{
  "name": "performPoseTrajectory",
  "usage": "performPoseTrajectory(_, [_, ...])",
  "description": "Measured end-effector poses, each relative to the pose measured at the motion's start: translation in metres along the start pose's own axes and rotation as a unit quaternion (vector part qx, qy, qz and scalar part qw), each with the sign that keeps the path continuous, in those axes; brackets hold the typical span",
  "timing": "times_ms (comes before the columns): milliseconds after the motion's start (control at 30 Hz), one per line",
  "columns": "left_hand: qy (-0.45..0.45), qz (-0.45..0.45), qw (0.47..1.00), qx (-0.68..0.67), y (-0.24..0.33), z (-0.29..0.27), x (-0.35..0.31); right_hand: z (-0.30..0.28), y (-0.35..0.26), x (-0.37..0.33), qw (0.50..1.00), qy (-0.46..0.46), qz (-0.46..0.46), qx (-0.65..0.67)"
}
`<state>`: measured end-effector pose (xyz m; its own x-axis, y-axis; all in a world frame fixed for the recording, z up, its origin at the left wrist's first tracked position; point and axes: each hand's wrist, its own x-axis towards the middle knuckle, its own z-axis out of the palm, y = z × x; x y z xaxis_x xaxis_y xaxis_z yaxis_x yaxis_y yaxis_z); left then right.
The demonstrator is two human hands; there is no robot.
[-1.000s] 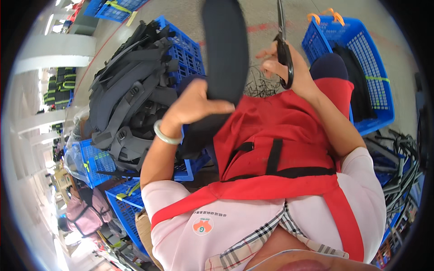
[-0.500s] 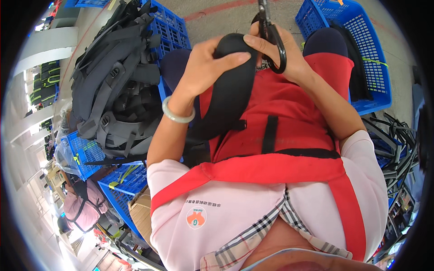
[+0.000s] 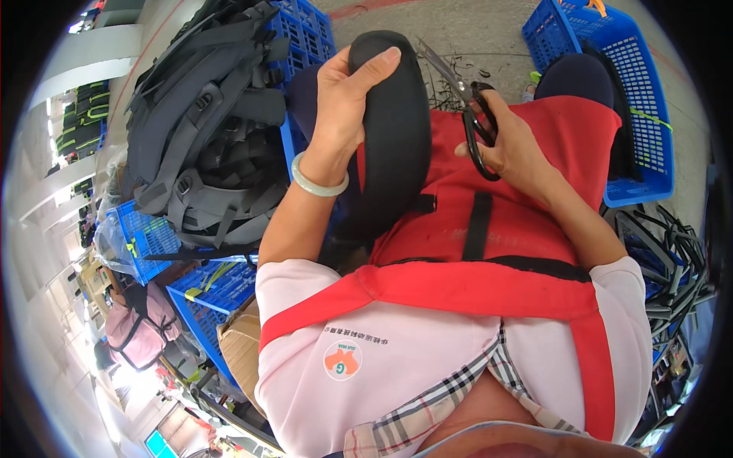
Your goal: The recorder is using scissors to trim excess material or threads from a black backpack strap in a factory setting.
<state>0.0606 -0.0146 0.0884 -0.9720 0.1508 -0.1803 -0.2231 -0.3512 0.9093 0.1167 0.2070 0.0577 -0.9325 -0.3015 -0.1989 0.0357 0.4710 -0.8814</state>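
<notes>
A curved black padded strap [image 3: 397,126] stands up over my lap, its rounded end at the top. My left hand [image 3: 342,99] is closed around its left edge near that end, with the thumb lying across the front. Part of my left fingers is hidden behind the strap. To the right of it, my right hand [image 3: 513,141] holds black-handled scissors [image 3: 464,93] by their loops. The blades point up and to the left, apart from the strap. A red apron [image 3: 527,221] covers my lap below both hands.
Dark grey padded straps with buckles [image 3: 202,137] are heaped at the left by blue crates [image 3: 309,38]. Another blue crate [image 3: 653,153] with black pieces stands at the right, above a bundle of black straps [image 3: 664,267]. Dark scraps lie on the floor [image 3: 496,38]. Another person [image 3: 141,332] is at far left.
My right hand has let go of the strap and moved down and right with the scissors, whose blades now show. My left hand has shifted its grip, turning the strap more upright.
</notes>
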Motion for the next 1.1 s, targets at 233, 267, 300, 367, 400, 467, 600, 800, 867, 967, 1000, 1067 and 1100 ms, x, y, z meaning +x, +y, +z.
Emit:
performPoseTrajectory(233, [0.074, 0.02, 0.997, -0.009, -0.003, 0.001, -0.002, 0.013, -0.012, 0.004, 0.999, -0.018, 0.033, 0.004])
performPoseTrajectory(267, [0.074, 0.021, 0.997, -0.009, -0.004, 0.002, -0.003, 0.014, -0.012, 0.005, 0.999, -0.017, 0.031, 0.004])
performPoseTrajectory(300, [0.076, 0.027, 0.997, -0.008, -0.005, 0.004, -0.004, 0.017, -0.011, 0.006, 1.0, -0.017, 0.024, 0.005])
performPoseTrajectory(367, [0.079, 0.037, 0.996, -0.014, -0.009, 0.006, -0.004, 0.022, -0.007, 0.009, 1.0, -0.016, 0.015, 0.007])
performPoseTrajectory(400, [0.08, 0.038, 0.996, -0.014, -0.009, 0.006, -0.004, 0.023, -0.005, 0.01, 1.0, -0.009, 0.005, 0.005])
performPoseTrajectory(467, [0.073, 0.033, 0.997, -0.014, -0.008, 0.007, -0.005, 0.023, -0.005, 0.012, 1.0, -0.003, -0.005, 0.003])
performPoseTrajectory(600, [0.063, 0.028, 0.997, -0.022, -0.007, 0.007, -0.005, 0.025, -0.003, 0.013, 0.997, -0.036, 0.035, 0.051])
performPoseTrajectory(800, [0.041, 0.027, 0.998, -0.026, -0.008, 0.008, -0.005, 0.014, 0.007, 0.014, 0.997, -0.038, 0.016, 0.06])
performPoseTrajectory(867, [0.017, 0.029, 0.999, -0.006, -0.008, 0.009, -0.005, 0.007, 0.002, 0.012, 0.999, -0.028, 0.013, 0.024])
performPoseTrajectory(967, [-0.017, 0.023, 1.0, -0.013, -0.009, 0.013, -0.005, -0.004, -0.003, 0.009, 0.999, -0.027, 0.047, 0.004])
performPoseTrajectory(1000, [-0.019, 0.022, 0.999, -0.015, -0.009, 0.015, -0.005, -0.005, 0.004, 0.01, 1.0, -0.011, 0.012, 0.011])
performPoseTrajectory(1067, [-0.032, 0.019, 0.999, -0.003, -0.009, 0.017, -0.004, -0.011, 0.012, 0.009, 1.0, 0.006, -0.021, 0.016])
performPoseTrajectory(1100, [-0.032, 0.019, 0.999, -0.005, -0.009, 0.017, -0.004, -0.014, 0.013, 0.009, 1.0, 0.004, -0.022, 0.011])
